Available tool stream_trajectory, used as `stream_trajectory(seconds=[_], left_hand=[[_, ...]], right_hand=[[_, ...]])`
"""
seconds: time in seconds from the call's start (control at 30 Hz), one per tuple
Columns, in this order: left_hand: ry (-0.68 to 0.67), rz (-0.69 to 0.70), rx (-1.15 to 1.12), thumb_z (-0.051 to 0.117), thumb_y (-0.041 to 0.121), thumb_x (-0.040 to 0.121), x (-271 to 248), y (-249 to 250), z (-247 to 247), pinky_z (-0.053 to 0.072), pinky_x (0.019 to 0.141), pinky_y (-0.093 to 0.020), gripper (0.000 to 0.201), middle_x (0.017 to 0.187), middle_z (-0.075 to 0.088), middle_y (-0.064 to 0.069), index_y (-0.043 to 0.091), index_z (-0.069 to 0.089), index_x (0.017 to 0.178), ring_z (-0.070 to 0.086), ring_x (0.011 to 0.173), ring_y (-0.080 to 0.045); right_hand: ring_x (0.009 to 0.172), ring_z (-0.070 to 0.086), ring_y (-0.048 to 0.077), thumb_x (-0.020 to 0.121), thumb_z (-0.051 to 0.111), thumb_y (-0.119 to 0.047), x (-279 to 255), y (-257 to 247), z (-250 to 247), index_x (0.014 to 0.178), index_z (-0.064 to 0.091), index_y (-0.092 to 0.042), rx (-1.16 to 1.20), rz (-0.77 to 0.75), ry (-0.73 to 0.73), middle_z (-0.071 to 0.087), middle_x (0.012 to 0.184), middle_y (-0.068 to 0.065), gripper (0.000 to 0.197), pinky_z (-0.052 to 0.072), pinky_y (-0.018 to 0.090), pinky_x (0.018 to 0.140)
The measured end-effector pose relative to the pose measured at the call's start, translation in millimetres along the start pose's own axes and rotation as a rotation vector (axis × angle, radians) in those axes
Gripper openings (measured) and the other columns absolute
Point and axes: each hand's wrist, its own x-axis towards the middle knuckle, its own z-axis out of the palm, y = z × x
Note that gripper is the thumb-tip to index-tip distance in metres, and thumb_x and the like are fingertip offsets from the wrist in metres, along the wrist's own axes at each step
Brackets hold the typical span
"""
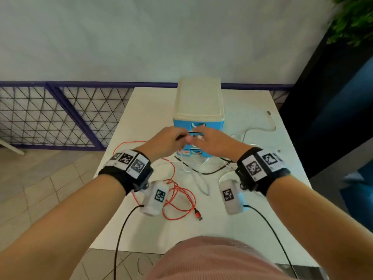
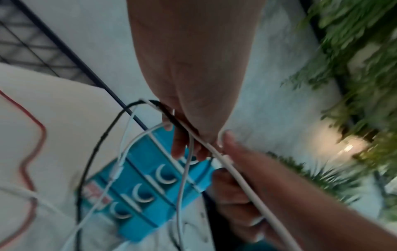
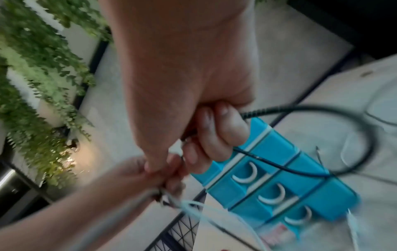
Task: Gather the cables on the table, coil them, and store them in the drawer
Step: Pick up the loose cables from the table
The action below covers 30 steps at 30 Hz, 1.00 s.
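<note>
A blue drawer unit (image 1: pixel 198 123) with a cream top stands at the middle of the white table (image 1: pixel 145 110), all drawers closed. Just in front of it my left hand (image 1: pixel 171 141) grips a black cable (image 2: pixel 96 149) and white cables (image 2: pixel 182 178) together. My right hand (image 1: pixel 210 142) meets it, fingers curled round the black cable (image 3: pixel 322 108), which loops down to the table (image 1: pixel 210 172). A thick white cable (image 2: pixel 236 178) runs from the left hand along the right one. A red cable (image 1: pixel 181 199) lies loosely tangled near the front edge.
More white cable (image 1: pixel 260 129) trails on the table to the right of the drawer unit (image 2: pixel 150 186). A mesh railing (image 1: pixel 60 118) is left of the table, a dark panel (image 1: pixel 323 118) and plants (image 1: pixel 355 19) to the right. Black camera leads (image 1: pixel 121 235) hang off the front edge.
</note>
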Motion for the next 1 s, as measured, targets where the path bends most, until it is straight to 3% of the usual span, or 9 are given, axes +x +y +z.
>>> stream_trajectory(seconds=[0.17,0.27,0.37,0.47,0.53,0.6,0.77,0.9,1.0], left_hand=[[0.006,0.084,-0.052,0.056,0.020,0.093,5.4,4.1,-11.0,0.041,0.064,-0.022,0.016,0.071,0.056,0.004,0.017,0.055,0.078,0.049,0.064,-0.005],[-0.020,0.102,0.074,0.055,0.027,0.093,0.3,-5.6,-3.3,0.046,0.079,-0.033,0.007,0.084,0.062,0.008,0.021,0.058,0.091,0.059,0.079,-0.014],[0.050,0.093,0.071,0.052,0.018,0.094,-0.9,-13.0,4.0,0.044,0.086,-0.035,0.011,0.093,0.064,0.011,0.021,0.061,0.098,0.059,0.083,-0.014],[0.107,0.043,-0.039,0.045,0.001,0.092,-0.6,-20.2,6.2,0.038,0.062,-0.013,0.029,0.095,0.065,-0.003,0.018,0.064,0.106,0.051,0.068,-0.016],[0.124,0.031,-0.029,0.043,0.005,0.095,-0.4,-25.4,6.0,0.035,0.057,-0.012,0.024,0.088,0.060,-0.002,0.016,0.062,0.104,0.045,0.064,-0.013],[0.073,-0.004,-0.001,0.041,0.017,0.099,-1.2,-37.3,7.2,0.035,0.060,-0.017,0.017,0.081,0.053,0.004,0.015,0.058,0.098,0.044,0.066,-0.012],[-0.034,-0.136,0.019,0.042,0.031,0.098,-13.2,-82.8,15.4,0.046,0.079,-0.044,0.017,0.091,0.059,-0.006,0.018,0.054,0.094,0.056,0.084,-0.024],[-0.085,-0.168,0.034,0.051,0.024,0.094,-25.4,-106.3,22.6,0.048,0.087,-0.043,0.005,0.100,0.061,0.005,0.027,0.052,0.097,0.059,0.095,-0.019],[-0.088,-0.242,0.049,0.051,0.010,0.091,-34.4,-117.9,24.6,0.049,0.081,-0.038,0.018,0.094,0.062,0.004,0.028,0.051,0.091,0.061,0.089,-0.020]], right_hand=[[0.058,0.043,0.010,0.096,0.049,-0.046,6.8,3.3,-4.9,0.083,0.058,-0.012,0.163,-0.033,0.124,0.050,0.070,0.001,0.038,0.034,0.025,0.057],[0.053,0.037,0.011,0.097,0.050,-0.040,7.8,4.6,-17.0,0.070,0.049,-0.013,0.156,-0.055,0.203,0.041,0.059,-0.002,0.039,0.030,0.024,0.052],[0.050,0.034,0.011,0.096,0.053,-0.035,9.6,3.5,-17.9,0.061,0.042,-0.017,0.145,-0.035,0.296,0.037,0.055,-0.004,0.040,0.028,0.014,0.044],[0.048,0.030,0.010,0.093,0.052,-0.026,9.1,2.2,-19.4,0.058,0.038,-0.018,0.199,0.001,0.358,0.034,0.054,-0.003,0.039,0.027,0.014,0.042],[0.049,0.029,0.011,0.091,0.052,-0.023,8.1,1.0,-22.5,0.058,0.037,-0.018,0.224,0.012,0.380,0.033,0.054,-0.003,0.037,0.026,0.018,0.045],[0.046,0.027,0.008,0.090,0.052,-0.020,6.8,-0.1,-26.8,0.057,0.035,-0.018,0.263,-0.001,0.411,0.031,0.053,-0.004,0.037,0.023,0.015,0.042],[0.036,0.025,0.003,0.087,0.053,-0.013,0.3,-1.1,-45.5,0.055,0.031,-0.019,0.414,-0.028,0.540,0.028,0.052,-0.005,0.039,0.019,0.010,0.037],[0.042,0.025,0.003,0.086,0.051,-0.012,-3.2,-6.1,-53.1,0.059,0.033,-0.019,0.586,-0.026,0.655,0.030,0.054,-0.005,0.033,0.022,0.013,0.041],[0.049,0.025,0.008,0.085,0.050,-0.011,-5.9,-10.5,-59.2,0.063,0.035,-0.019,0.816,-0.051,0.720,0.029,0.057,-0.001,0.027,0.023,0.021,0.043]])
